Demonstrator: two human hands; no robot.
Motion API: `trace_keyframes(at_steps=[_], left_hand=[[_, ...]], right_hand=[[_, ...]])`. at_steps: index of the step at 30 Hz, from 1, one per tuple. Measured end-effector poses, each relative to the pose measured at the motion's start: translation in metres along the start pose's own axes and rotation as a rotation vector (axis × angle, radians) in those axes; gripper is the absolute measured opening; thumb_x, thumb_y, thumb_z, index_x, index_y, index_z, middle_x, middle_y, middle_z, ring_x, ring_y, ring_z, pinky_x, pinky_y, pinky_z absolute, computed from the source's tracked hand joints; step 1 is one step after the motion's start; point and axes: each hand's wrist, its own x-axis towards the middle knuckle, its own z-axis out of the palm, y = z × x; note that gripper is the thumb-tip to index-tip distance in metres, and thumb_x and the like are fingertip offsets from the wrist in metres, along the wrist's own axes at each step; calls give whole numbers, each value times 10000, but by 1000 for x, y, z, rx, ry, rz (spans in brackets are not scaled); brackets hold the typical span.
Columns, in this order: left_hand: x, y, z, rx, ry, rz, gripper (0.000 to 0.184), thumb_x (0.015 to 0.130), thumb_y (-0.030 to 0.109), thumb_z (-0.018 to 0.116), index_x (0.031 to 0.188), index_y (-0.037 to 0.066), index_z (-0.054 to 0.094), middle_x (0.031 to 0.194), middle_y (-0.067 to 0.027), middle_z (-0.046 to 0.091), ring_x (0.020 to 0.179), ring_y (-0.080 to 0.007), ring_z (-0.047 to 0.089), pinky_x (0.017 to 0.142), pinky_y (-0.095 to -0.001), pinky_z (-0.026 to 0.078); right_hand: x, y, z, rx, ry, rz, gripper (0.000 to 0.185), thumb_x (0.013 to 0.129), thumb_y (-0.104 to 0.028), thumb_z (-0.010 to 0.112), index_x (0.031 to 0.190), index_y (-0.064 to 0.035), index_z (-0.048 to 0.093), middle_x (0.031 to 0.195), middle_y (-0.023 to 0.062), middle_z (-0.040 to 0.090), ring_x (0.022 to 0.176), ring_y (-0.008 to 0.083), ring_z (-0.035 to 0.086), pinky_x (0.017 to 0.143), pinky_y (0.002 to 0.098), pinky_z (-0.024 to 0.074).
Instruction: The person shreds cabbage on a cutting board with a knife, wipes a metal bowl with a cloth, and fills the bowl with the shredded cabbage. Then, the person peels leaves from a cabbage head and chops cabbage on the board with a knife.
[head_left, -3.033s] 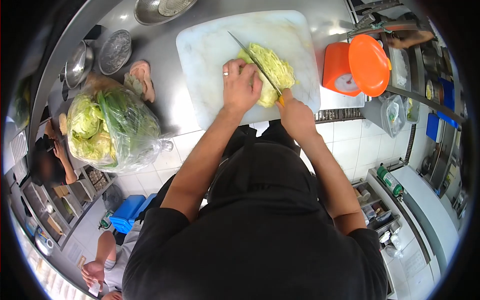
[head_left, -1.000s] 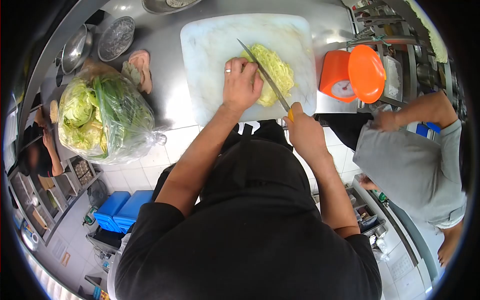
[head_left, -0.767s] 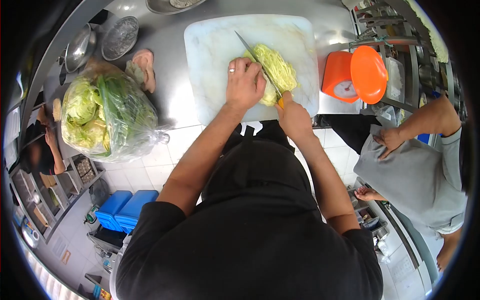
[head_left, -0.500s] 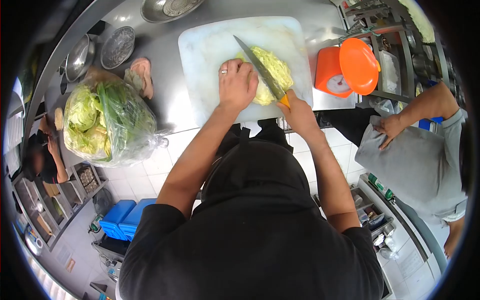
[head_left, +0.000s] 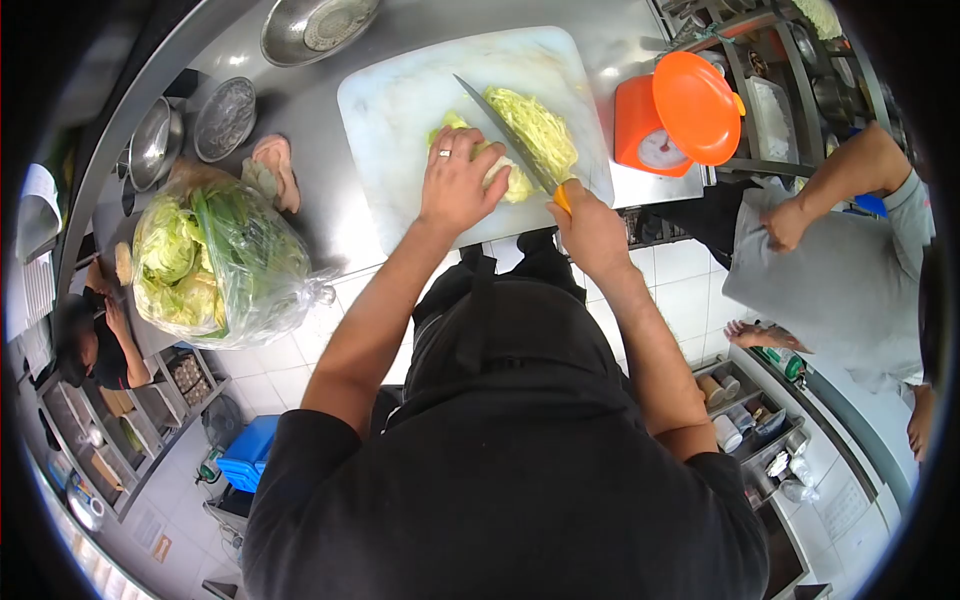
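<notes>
My right hand [head_left: 592, 232] grips the yellow handle of a kitchen knife [head_left: 505, 130]. Its long blade slants up and left across the white cutting board [head_left: 395, 110]. Just left of the blade, my left hand [head_left: 460, 188] presses on a piece of pale green lettuce [head_left: 514, 183], fingers curled over it and a ring on one finger. The hand hides much of that piece. Finely shredded lettuce [head_left: 538, 125] lies heaped along the blade's right side. The blade's lower part sits between the held piece and the shreds.
Left on the steel counter are a clear plastic bag of lettuce [head_left: 255, 265], metal bowls [head_left: 225, 120] and a pinkish cloth-like item [head_left: 277, 172]. An orange scale [head_left: 637, 125] stands right of the board. A person in grey [head_left: 835, 275] is close at right; another [head_left: 110, 335] is far left.
The view has shifted slightly. My left hand's fingers have spread a little more on the lettuce; the knife stays beside it. The person at right has moved a hand and the grey cloth.
</notes>
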Motion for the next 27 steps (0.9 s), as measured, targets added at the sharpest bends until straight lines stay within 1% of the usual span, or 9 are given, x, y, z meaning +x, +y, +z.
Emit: trace_keyframes(at_steps=[2,5,11,14,17,20,23,26,27], left_hand=[[-6,11,5,54,64,-102,300,894,297,771,1138,129,727,1161,-127,588,1170,-329,575,1188,-575,366],[-4,27,-1,124,37,-202,330,909,302,778,1186,131,723,1196,-140,595,1160,-371,555,1118,-537,405],[-10,14,-13,112,-27,-60,348,932,335,763,1201,118,721,1211,-155,588,1187,-370,546,1112,-551,393],[-10,14,-8,105,0,-58,332,924,307,767,1193,116,726,1207,-158,581,1183,-375,540,1109,-548,390],[-5,18,-2,101,88,-68,281,900,256,783,1141,119,732,1183,-146,583,1154,-365,547,1105,-552,387],[-9,15,6,83,106,-33,236,856,200,798,1078,145,739,1140,-107,593,1137,-329,553,1096,-555,387],[-11,9,10,72,95,24,220,824,178,808,1034,171,740,1093,-67,598,1120,-294,560,1091,-556,382],[-8,4,16,80,95,11,185,833,231,803,1008,188,761,1061,-47,604,1102,-274,570,1114,-605,367],[-8,5,13,77,80,2,188,833,235,804,1010,188,762,1060,-48,599,1099,-276,567,1112,-586,367]], right_hand=[[-1,0,0,-11,11,-17,304,1029,-303,657,1144,-41,551,997,216,736,870,447,729,751,543,579],[-2,-1,-1,-27,-16,-2,311,1035,-312,647,1153,-40,551,1010,211,735,878,444,731,753,542,578],[-3,8,6,-6,5,-23,312,1043,-321,636,1149,-38,557,1033,208,733,887,440,729,752,543,572],[-7,6,2,13,10,-12,307,1044,-322,635,1136,-39,556,1037,203,735,872,440,729,747,538,574],[-11,1,-3,13,28,-31,310,1042,-328,639,1118,-41,553,1046,200,735,856,434,731,734,539,576],[-8,-3,-2,-46,13,-26,304,1040,-323,641,1113,-43,547,979,195,743,830,420,738,714,537,580],[-1,-7,-10,-101,-64,-38,300,1048,-320,631,1118,-43,540,874,191,745,810,408,746,694,527,588],[-4,-19,-33,-182,-121,-39,303,1061,-320,614,1124,-37,527,789,189,737,782,399,753,676,504,596],[-8,-23,-41,-192,-143,-41,307,1065,-323,609,1123,-36,520,788,193,737,777,397,755,672,501,597]])
